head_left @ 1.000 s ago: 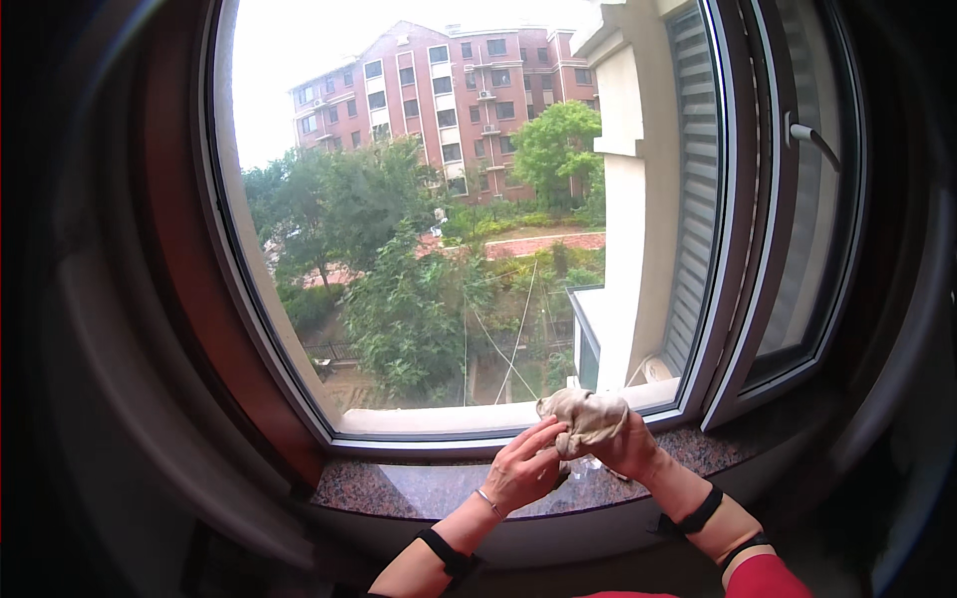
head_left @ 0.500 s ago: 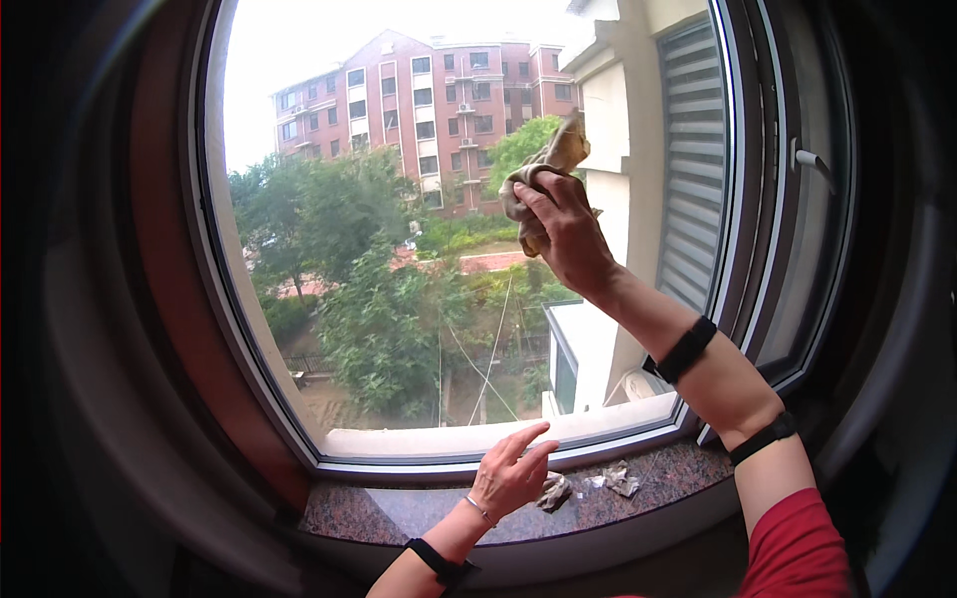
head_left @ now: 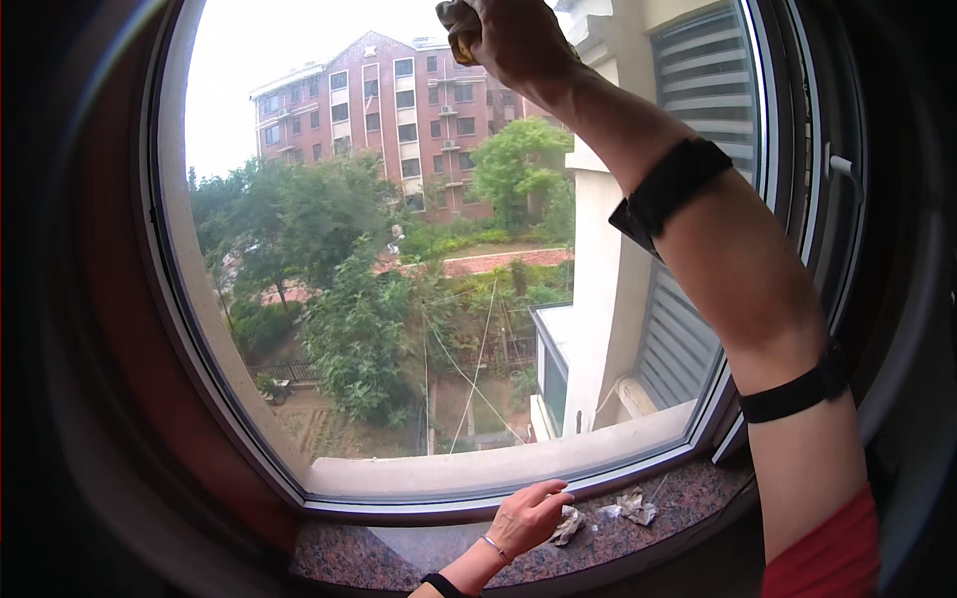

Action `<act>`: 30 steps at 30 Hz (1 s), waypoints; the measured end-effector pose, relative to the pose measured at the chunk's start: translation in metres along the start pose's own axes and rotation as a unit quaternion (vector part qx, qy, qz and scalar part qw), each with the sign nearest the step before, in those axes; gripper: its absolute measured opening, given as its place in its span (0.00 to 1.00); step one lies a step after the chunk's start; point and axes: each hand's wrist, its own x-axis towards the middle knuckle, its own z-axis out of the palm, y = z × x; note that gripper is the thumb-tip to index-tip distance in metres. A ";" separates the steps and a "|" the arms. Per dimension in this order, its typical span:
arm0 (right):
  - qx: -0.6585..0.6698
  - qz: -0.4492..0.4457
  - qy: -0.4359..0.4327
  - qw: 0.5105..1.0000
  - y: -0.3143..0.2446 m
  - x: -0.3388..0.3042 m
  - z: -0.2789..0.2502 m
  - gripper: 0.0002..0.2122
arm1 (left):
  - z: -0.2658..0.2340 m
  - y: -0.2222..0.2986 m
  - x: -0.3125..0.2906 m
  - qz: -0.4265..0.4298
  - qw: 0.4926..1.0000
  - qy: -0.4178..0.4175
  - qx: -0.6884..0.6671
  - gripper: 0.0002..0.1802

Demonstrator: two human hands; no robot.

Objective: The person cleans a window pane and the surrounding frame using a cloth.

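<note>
My right hand (head_left: 518, 40) is raised to the top of the view, closed around a greyish-brown cleaning cloth (head_left: 461, 30) against the upper part of the window pane (head_left: 439, 299). Only a bit of the cloth shows; the rest is behind the hand or beyond the picture's edge. Low down, my left hand (head_left: 526, 520) hovers at the bottom window frame above the stone sill, fingers stretched out and holding nothing. Just beside its fingers lies a crumpled pale wad (head_left: 568, 526) on the sill.
On the speckled stone sill (head_left: 339, 553) lie another crumpled scrap (head_left: 636, 508) and small white bits. A white window handle (head_left: 843, 165) sits on the right-hand frame. Trees and a red brick building show through the glass.
My right hand has moved up the pane with the cloth, its arm stretching further. My left hand now appears lower and slightly to the right, and the whole view has shifted a little.
</note>
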 end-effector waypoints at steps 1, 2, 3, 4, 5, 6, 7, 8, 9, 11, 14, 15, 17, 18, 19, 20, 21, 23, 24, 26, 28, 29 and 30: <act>-0.006 -0.002 0.005 1.000 0.000 -0.003 -0.001 0.14 | 0.003 -0.002 0.000 0.014 1.000 -0.001 -0.007 0.12; -0.009 -0.004 0.006 1.000 -0.001 -0.008 0.001 0.13 | 0.004 -0.003 -0.001 0.020 1.000 0.001 -0.006 0.12; -0.012 -0.006 0.008 1.000 -0.003 -0.013 0.001 0.12 | 0.002 -0.004 -0.001 0.020 1.000 0.000 -0.009 0.12; -0.016 -0.009 0.011 1.000 -0.006 -0.019 0.000 0.11 | -0.002 -0.006 -0.001 0.021 1.000 -0.012 -0.009 0.12; -0.018 -0.013 0.014 1.000 -0.010 -0.025 -0.001 0.10 | -0.006 -0.007 0.001 0.022 0.999 -0.023 -0.007 0.11; 0.009 -0.030 0.023 0.999 -0.020 -0.049 0.002 0.10 | -0.012 -0.009 0.000 0.019 1.000 -0.024 -0.003 0.11; 0.038 -0.049 0.032 0.998 -0.030 -0.074 0.005 0.11 | -0.018 -0.011 -0.002 0.015 1.000 -0.023 0.002 0.10; 0.032 -0.052 0.034 0.998 -0.032 -0.080 0.001 0.11 | -0.023 -0.012 0.000 0.018 1.000 -0.024 -0.003 0.10; 0.037 -0.041 0.015 0.998 -0.033 -0.083 -0.002 0.11 | -0.028 -0.013 0.002 0.021 0.999 -0.025 -0.006 0.10; 0.040 -0.029 0.000 0.999 -0.029 -0.070 -0.003 0.11 | -0.042 -0.012 0.002 0.029 0.999 -0.018 0.002 0.10; -0.022 0.016 0.036 0.999 -0.005 -0.010 -0.009 0.12 | -0.049 -0.015 0.000 0.026 1.000 -0.010 0.006 0.09; -0.039 -0.004 0.054 0.998 -0.002 -0.002 -0.008 0.12 | -0.052 -0.015 -0.007 0.006 1.000 -0.006 0.010 0.09; -0.005 0.004 0.049 0.999 -0.009 -0.020 -0.007 0.11 | -0.055 -0.018 -0.018 0.000 1.000 0.000 0.010 0.08; 0.009 0.003 0.047 0.999 -0.023 -0.043 -0.002 0.11 | -0.059 -0.021 -0.021 0.002 1.000 -0.010 0.018 0.08; 0.019 0.003 0.042 0.999 -0.034 -0.066 0.000 0.12 | -0.062 -0.022 -0.023 0.007 0.999 -0.022 0.022 0.08; 0.032 -0.010 0.039 0.999 -0.043 -0.084 0.001 0.13 | -0.066 -0.020 -0.026 0.001 0.999 -0.021 0.025 0.08; 0.037 -0.028 0.035 0.998 -0.044 -0.094 -0.004 0.14 | -0.066 -0.018 -0.025 0.006 1.000 -0.021 0.023 0.08; 0.008 -0.021 -0.005 1.000 -0.036 -0.087 -0.007 0.17 | -0.067 -0.018 -0.025 0.004 0.999 -0.047 0.010 0.08; 0.029 -0.014 -0.005 0.999 -0.029 -0.072 -0.009 0.17 | -0.066 -0.018 -0.023 0.011 0.999 -0.047 0.009 0.08; 0.053 0.053 -0.032 0.997 -0.018 -0.030 -0.015 0.13 | -0.061 -0.020 -0.021 0.018 0.998 -0.059 -0.002 0.08; -0.038 -0.018 0.017 0.999 -0.009 -0.002 -0.011 0.09 | -0.054 -0.025 -0.025 0.013 0.998 -0.061 -0.011 0.08; -0.043 -0.018 0.027 0.999 -0.010 0.000 -0.010 0.09 | -0.048 -0.024 -0.027 0.002 0.998 -0.055 -0.016 0.08; -0.014 0.016 0.014 1.000 -0.019 -0.010 -0.008 0.08 | -0.045 -0.024 -0.028 -0.002 0.998 -0.055 -0.016 0.08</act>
